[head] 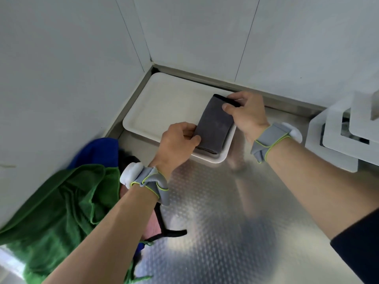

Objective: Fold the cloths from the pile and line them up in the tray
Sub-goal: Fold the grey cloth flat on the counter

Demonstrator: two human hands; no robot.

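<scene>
Your left hand (178, 141) and right hand (247, 116) hold one folded grey cloth (214, 125) by its two short ends. The left pinches the near end, thumb on top. The right pinches the far end, thumb on top and fingers curled over the dark bound edge. Both hands are clamped on the cloth, so neither is free.

Counter (215, 222): patterned steel, set into a corner of pale wall (61, 58) panels.

Pile (67, 201): at your left, beside the left forearm. A crumpled green cloth (51, 212) lies uppermost, with a blue cloth (98, 152) behind it. A pinkish cloth (152, 226) with dark trim is partly hidden under the arm. All are unfolded.

Tray (164, 103): white and shallow, pushed into the corner. Its left and middle parts are bare.

Folded grey cloth: at the tray's right end, long axis running from the far rim to the near rim, close to the tray's right side. Whether it rests fully on the tray floor or is held just above it cannot be told.

Step in hand, as judged: seating the first cloth of the row.
- Lower both ends together so the fold does not spring open.
- Keep the long edge parallel to the tray's right side and snug against it. That edge will likely guide every cloth placed after.
- Press the top flat with straight fingers before you let go.
- Release the near end last so the layers do not slide.
- Leave the bare left part for the rest of the row.
</scene>
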